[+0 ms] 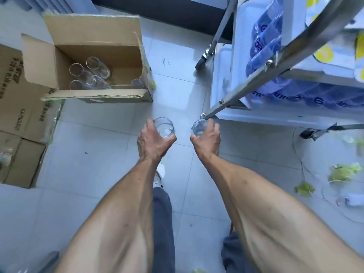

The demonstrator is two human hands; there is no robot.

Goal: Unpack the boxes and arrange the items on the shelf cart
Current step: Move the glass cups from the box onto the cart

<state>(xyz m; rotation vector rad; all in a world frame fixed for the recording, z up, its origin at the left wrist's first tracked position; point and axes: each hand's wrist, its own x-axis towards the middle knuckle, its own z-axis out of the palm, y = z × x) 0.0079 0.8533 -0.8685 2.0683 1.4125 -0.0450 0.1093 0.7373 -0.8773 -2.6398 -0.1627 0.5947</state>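
Left hand (152, 139) grip curled round a clear drinking glass (164, 127), right hand (207, 135) grip curled round a second glass (199, 127), both upright over the tiled floor (98, 158), open cardboard box (94, 62) of glasses beyond the left grip, shelf cart (256, 75) just beyond the right grip

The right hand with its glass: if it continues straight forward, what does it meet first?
Probably the shelf cart: its metal corner leg stands just beyond the right hand and glass. Depth is unclear.

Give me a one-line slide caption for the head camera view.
Left hand and right hand each hold a clear glass between the open cardboard box and the shelf cart.
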